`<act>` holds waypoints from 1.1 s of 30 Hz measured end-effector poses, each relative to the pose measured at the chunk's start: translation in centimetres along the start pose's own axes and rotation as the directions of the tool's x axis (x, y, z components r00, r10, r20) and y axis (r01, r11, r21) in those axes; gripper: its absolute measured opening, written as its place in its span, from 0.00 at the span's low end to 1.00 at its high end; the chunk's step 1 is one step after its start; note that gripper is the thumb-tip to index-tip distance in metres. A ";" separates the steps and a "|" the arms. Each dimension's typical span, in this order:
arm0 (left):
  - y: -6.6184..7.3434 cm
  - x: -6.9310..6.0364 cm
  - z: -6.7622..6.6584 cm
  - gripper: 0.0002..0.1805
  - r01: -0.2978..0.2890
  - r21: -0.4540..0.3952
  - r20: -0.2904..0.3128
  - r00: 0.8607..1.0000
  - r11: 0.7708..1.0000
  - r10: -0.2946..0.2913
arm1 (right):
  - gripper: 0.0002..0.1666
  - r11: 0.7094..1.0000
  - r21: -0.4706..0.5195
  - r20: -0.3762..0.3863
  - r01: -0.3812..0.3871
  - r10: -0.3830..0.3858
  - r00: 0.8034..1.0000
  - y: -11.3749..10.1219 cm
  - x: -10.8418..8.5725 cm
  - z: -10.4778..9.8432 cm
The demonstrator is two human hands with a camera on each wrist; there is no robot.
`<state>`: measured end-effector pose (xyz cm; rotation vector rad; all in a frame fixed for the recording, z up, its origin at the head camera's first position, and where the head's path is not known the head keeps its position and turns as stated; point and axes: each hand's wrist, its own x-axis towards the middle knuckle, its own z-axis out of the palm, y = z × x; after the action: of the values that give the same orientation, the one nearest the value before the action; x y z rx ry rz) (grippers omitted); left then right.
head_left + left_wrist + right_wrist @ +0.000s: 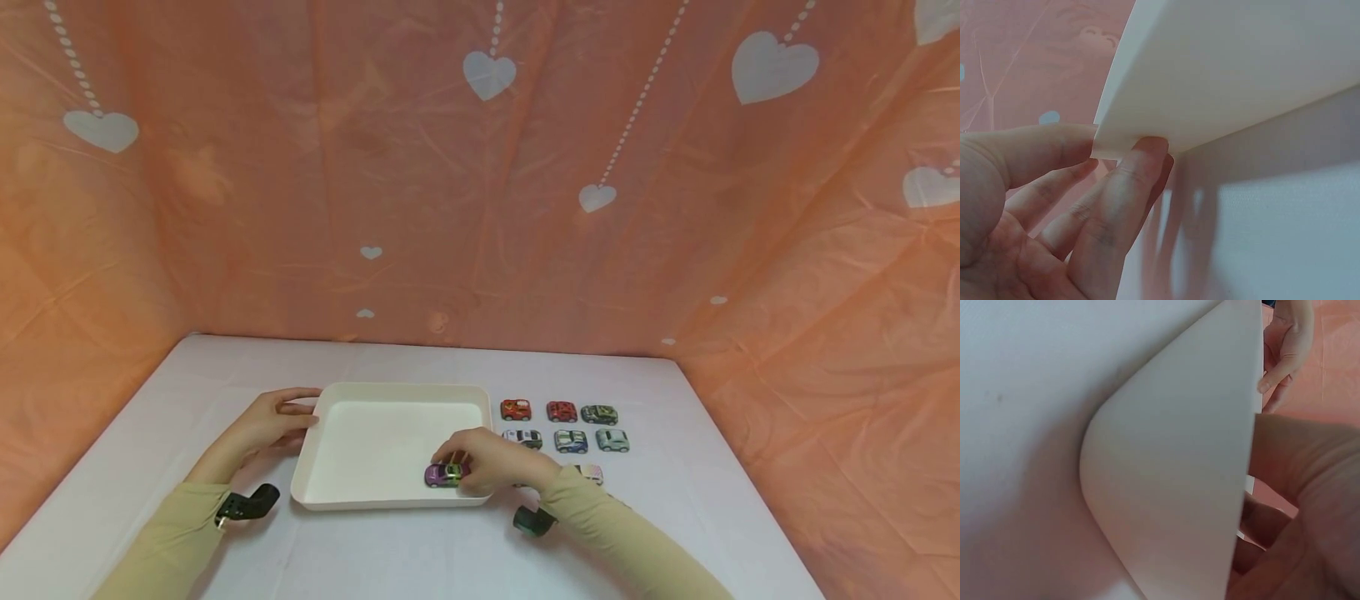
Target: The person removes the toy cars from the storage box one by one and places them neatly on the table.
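In the head view, my right hand (491, 462) reaches over the right side of a white rectangular tray (390, 502). Its fingers and thumb grip a purple and green toy car (442, 475), low in the tray's near right corner. My left hand (262, 425) is at the tray's left side. The left wrist view shows that hand (1079, 212) holding the rim, thumb at the edge and a finger against the outer wall. The tray wall (1172, 450) hides the car from the right wrist view.
Right of the tray, several toy cars lie in rows on the white table, among them a red one (516, 409), a camouflage one (599, 414) and a pale green one (612, 440). My right arm partly covers the nearest row. Orange curtains (420, 167) surround the table.
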<state>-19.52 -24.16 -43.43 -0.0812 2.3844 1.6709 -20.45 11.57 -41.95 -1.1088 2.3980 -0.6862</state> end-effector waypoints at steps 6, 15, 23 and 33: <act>0.0 0.0 0.1 0.32 -0.012 -0.009 0.001 1.000 1.000 0.012 | 0.29 1.000 -0.022 -0.013 0.000 0.000 1.000 0.1 0.1 0.2; 0.0 -0.1 0.0 0.33 -0.009 0.006 0.003 1.000 1.000 0.009 | 0.29 0.999 -0.036 -0.017 0.011 -0.012 1.000 0.2 0.0 0.2; 0.0 -0.1 0.0 0.33 -0.009 0.003 0.005 1.000 1.000 0.009 | 0.27 0.997 0.006 -0.048 0.075 -0.075 0.996 0.6 -1.0 -1.4; 0.0 -0.1 0.0 0.33 -0.013 0.012 0.002 1.000 1.000 0.013 | 0.24 0.990 0.018 -0.122 0.141 -0.138 0.983 1.3 -4.8 -5.2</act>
<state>-19.46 -24.11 -43.40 -0.0615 2.3980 1.6616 -21.15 17.37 -37.85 -1.2669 2.4200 -0.8521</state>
